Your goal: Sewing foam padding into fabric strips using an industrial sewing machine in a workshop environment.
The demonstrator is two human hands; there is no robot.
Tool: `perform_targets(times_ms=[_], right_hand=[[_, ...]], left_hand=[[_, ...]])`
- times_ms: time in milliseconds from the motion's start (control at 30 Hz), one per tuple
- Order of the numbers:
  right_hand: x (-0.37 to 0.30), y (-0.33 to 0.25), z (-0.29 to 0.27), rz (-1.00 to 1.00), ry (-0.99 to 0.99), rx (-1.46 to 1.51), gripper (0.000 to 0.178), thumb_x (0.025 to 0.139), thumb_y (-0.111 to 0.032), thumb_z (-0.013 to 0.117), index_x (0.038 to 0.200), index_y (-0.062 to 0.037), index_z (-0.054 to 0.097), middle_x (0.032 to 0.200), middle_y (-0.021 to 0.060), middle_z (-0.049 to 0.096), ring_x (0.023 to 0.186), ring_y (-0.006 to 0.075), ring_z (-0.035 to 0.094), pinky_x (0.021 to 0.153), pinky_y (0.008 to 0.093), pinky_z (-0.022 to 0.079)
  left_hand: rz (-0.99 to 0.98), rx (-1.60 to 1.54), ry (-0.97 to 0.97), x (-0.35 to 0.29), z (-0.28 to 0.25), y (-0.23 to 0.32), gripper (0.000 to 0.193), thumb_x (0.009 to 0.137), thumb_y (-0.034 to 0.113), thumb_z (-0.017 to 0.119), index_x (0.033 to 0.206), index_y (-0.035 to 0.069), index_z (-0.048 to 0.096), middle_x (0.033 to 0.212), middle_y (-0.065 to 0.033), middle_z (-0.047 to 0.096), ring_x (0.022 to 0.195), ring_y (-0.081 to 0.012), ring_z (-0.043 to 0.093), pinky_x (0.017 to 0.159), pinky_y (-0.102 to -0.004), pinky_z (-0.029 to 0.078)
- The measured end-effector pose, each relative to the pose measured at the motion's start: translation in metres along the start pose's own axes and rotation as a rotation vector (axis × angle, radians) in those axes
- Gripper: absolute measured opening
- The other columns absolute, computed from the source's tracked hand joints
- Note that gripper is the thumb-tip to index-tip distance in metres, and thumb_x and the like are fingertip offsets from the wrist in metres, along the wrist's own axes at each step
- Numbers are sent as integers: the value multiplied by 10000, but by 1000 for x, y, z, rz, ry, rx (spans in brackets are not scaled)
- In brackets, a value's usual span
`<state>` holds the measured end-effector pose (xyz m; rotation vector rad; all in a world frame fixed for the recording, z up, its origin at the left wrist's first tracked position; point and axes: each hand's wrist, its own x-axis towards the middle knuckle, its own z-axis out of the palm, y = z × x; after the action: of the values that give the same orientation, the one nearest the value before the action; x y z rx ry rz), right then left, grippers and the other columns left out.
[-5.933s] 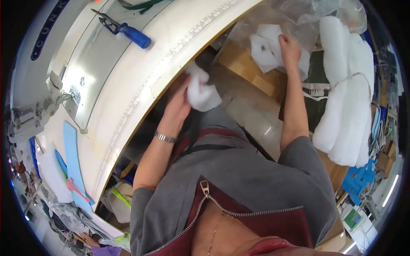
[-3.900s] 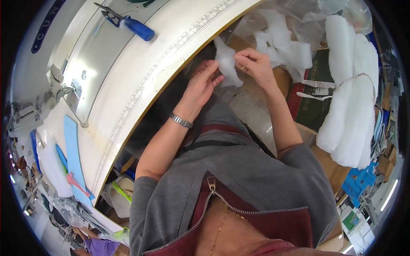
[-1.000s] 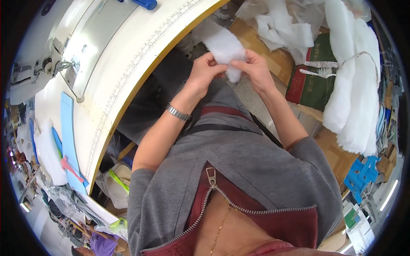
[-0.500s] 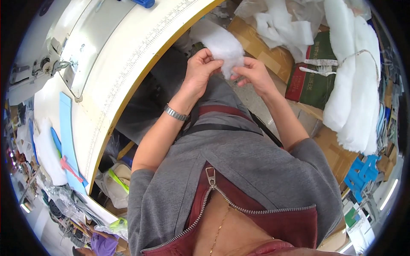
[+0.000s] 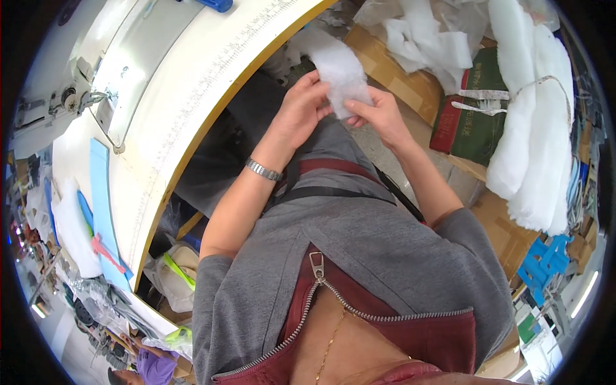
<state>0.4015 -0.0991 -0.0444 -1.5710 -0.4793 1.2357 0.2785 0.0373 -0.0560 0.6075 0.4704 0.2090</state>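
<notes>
Upper centre of the frame, my right hand (image 5: pixel 383 117) pinches white wadding (image 5: pixel 340 67); my left hand (image 5: pixel 298 110), half-curled, meets its edge, grip unclear

In 2 bare hands, a piece of white wadding (image 5: pixel 340 67) hangs over the lap, its far end drooping away from the person. The right hand (image 5: pixel 383 115) pinches the near corner, thumb on top; the left hand (image 5: pixel 299 110), with a watch (image 5: pixel 264 169) on its wrist, has bent fingers at the left edge. To the left, a white table (image 5: pixel 149 168) bears a machine (image 5: pixel 69 101), a ruler scale (image 5: pixel 221 76) and a blue strip (image 5: pixel 101 192). To the right, more wadding scraps (image 5: pixel 443 54) lie near a green-and-red box (image 5: pixel 473 119), beside tied white rolls (image 5: pixel 536 128).
</notes>
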Motion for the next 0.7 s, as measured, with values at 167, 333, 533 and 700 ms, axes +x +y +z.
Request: perform_targets(times_ms=[167, 333, 533, 700], right_hand=[[-14, -9, -21, 7, -178, -34, 191, 742, -126, 651, 894, -11, 649, 752, 11, 629, 673, 96, 568, 629, 229, 450], [-16, 10, -58, 153, -799, -676, 232, 684, -89, 642, 903, -15, 657, 791, 63, 657, 742, 141, 587, 692, 257, 453], [-22, 10, -76, -104, -101, -927, 481, 690, -196, 673, 1135, -56, 555, 1044, 95, 617, 916, 249, 574, 832, 335, 427], [18, -6, -28, -239, -66, -433, 456, 746, -199, 661, 1144, -15, 533, 1041, 61, 601, 909, 165, 557, 823, 294, 426]], left_hand=[[-199, -299, -28, 14, -21, -6, 401, 908, 303, 453, 1206, 35, 454, 1161, -93, 530, 1047, -198, 504, 858, -328, 418], [-92, -429, -50, 40, -35, -14, 434, 901, 222, 479, 1254, -14, 388, 1237, -166, 481, 1142, -267, 467, 1002, -401, 341], [166, -217, 70, 35, -24, -12, 315, 812, -20, 559, 1121, -2, 502, 1086, -101, 575, 1016, -205, 556, 898, -324, 443], [126, -151, 70, 16, 8, -13, 286, 796, -27, 584, 1077, 2, 542, 1061, -74, 591, 982, -170, 564, 879, -298, 441]])
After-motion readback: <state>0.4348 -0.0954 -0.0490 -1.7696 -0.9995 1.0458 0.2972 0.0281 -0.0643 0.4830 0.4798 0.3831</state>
